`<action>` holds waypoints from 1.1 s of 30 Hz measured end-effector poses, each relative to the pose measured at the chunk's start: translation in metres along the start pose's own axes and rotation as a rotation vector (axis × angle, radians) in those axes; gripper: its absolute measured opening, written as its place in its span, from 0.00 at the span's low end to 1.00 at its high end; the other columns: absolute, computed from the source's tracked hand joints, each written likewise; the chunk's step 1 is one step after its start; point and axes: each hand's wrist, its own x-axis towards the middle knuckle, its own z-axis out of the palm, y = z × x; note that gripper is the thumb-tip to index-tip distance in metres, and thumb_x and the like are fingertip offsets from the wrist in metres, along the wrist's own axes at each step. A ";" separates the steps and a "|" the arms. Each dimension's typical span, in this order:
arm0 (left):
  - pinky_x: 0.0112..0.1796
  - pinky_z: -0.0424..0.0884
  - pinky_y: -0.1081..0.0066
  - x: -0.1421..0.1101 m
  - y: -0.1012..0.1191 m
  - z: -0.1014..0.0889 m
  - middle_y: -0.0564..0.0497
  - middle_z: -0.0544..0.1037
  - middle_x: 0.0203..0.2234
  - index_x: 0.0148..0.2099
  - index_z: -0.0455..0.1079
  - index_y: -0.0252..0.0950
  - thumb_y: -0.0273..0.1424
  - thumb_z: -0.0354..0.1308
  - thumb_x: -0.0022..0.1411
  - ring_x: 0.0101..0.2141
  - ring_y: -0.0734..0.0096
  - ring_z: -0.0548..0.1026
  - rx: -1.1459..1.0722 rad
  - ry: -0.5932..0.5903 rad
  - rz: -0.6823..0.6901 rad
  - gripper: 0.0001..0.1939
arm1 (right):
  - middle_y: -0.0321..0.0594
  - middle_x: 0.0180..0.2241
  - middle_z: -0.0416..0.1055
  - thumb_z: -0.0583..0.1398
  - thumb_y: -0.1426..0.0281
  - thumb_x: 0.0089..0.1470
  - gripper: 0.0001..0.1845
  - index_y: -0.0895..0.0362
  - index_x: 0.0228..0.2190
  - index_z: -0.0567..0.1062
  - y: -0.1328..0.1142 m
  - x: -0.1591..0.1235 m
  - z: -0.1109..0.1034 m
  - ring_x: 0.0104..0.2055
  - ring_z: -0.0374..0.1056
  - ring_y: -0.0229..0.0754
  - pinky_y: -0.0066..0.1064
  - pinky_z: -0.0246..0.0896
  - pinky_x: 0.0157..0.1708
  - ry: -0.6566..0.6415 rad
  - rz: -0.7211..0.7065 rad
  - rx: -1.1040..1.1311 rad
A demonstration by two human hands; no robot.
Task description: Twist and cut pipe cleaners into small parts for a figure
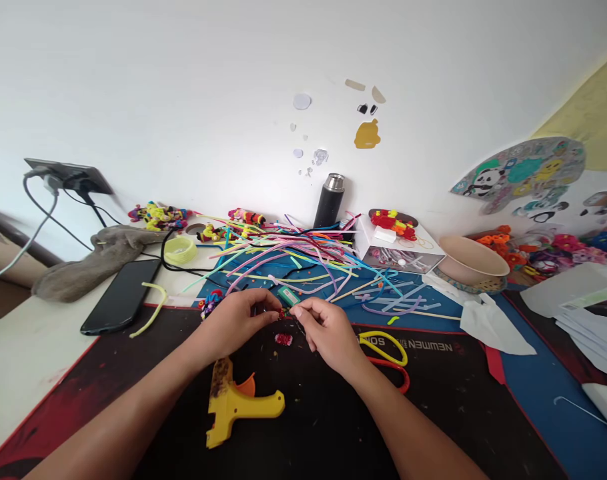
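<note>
My left hand (238,323) pinches a small red piece (282,313) that looks like pipe cleaner; most of it is behind my fingers. Just to its right, my right hand (331,335) is closed at the same spot, thumb against fingers, and a thin dark strand seems to come from its grip. What exactly it holds is too small to make out. Below both hands a short, fuzzy red-and-white piece (283,340) lies on the black mat (313,413). A yellow glue gun (243,405) with an orange trigger rests nearer to me. Behind my fingertips is a green box (287,296).
Colourful pipe cleaners (293,257) are heaped along the wall. A black thermos (329,203) stands behind them. At left lie a phone (121,297) and a yellow tape roll (180,251); at right, a bowl (473,260), a white box (398,253), tissue (496,327) and a yellow loop (386,343).
</note>
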 end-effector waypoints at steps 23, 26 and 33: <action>0.53 0.69 0.56 0.013 -0.045 0.015 0.43 0.84 0.42 0.44 0.83 0.45 0.45 0.61 0.69 0.48 0.45 0.78 0.348 0.101 0.229 0.13 | 0.40 0.42 0.85 0.64 0.63 0.70 0.09 0.50 0.45 0.84 -0.001 -0.006 -0.001 0.44 0.79 0.47 0.33 0.63 0.43 -0.076 -0.172 -0.667; 0.50 0.69 0.56 0.012 -0.037 0.010 0.43 0.85 0.38 0.39 0.82 0.46 0.46 0.63 0.66 0.46 0.43 0.78 0.261 0.154 0.209 0.12 | 0.41 0.41 0.85 0.65 0.59 0.70 0.12 0.51 0.48 0.85 -0.009 -0.009 0.001 0.45 0.79 0.49 0.35 0.63 0.43 -0.119 -0.125 -0.785; 0.47 0.69 0.59 0.012 -0.028 0.011 0.46 0.85 0.35 0.37 0.83 0.47 0.45 0.66 0.63 0.42 0.46 0.79 0.175 0.184 0.217 0.10 | 0.44 0.49 0.85 0.64 0.58 0.71 0.14 0.53 0.50 0.83 -0.010 -0.012 0.002 0.49 0.80 0.52 0.38 0.65 0.44 -0.200 -0.171 -0.887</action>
